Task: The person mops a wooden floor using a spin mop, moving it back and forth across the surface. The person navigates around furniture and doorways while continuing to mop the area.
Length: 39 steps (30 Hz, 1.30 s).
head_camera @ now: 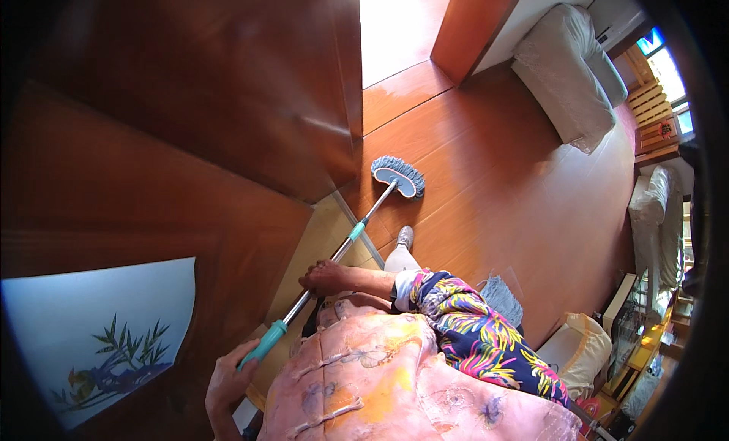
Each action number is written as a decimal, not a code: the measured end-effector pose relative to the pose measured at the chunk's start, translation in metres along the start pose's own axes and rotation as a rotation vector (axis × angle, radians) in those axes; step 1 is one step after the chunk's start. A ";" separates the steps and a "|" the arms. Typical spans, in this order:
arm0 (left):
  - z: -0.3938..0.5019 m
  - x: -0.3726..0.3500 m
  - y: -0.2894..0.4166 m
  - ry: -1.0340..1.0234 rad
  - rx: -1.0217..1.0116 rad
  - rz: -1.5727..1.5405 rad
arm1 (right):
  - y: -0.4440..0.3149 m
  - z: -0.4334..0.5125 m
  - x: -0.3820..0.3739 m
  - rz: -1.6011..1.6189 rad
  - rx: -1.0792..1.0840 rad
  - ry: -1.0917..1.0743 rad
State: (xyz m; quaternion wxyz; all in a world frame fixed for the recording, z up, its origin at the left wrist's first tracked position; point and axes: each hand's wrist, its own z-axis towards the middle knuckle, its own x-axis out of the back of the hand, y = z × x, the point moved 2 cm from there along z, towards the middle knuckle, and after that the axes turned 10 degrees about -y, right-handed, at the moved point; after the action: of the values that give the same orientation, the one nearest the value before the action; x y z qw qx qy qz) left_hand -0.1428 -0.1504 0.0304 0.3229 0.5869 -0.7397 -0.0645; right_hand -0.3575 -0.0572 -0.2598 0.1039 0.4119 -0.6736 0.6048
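A mop with a telescopic metal pole (343, 250) runs diagonally across the middle of the head view. Its blue-grey fringed head (398, 177) rests on the reddish-brown wooden floor (484, 201), close to the edge of a dark wooden door. My left hand (230, 372) is closed around the teal grip at the pole's near end. Farther up, my right hand (324, 277) holds the metal part of the pole, its arm in a colourful patterned sleeve crossing my front. Part of the left hand's fingers is hidden behind the grip.
A wooden door (256, 99) and a wooden panel with a bamboo picture (131, 327) stand at left. A metal threshold strip (359, 230) divides wood from beige tiles. Covered furniture (564, 76) stands at upper right. A grey fringed cloth or mop pad (501, 299) lies right of my sleeve.
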 end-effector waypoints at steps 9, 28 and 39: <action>-0.017 -0.079 -0.049 0.028 0.006 -0.721 | -0.009 0.005 -0.016 -0.157 0.101 -0.236; -0.020 -0.043 0.049 0.064 0.112 -0.349 | 0.008 -0.019 0.015 0.040 0.077 -0.035; -0.001 -0.030 0.176 0.413 -0.548 0.169 | 0.026 -0.081 0.081 0.239 -0.009 0.114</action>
State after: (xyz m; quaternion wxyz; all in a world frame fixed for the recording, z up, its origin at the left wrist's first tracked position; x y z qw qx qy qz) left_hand -0.2852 -0.0693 0.1024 0.6154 0.4156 -0.6601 -0.1136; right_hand -0.4554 -0.0210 -0.2070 0.0711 0.2935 -0.7136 0.6321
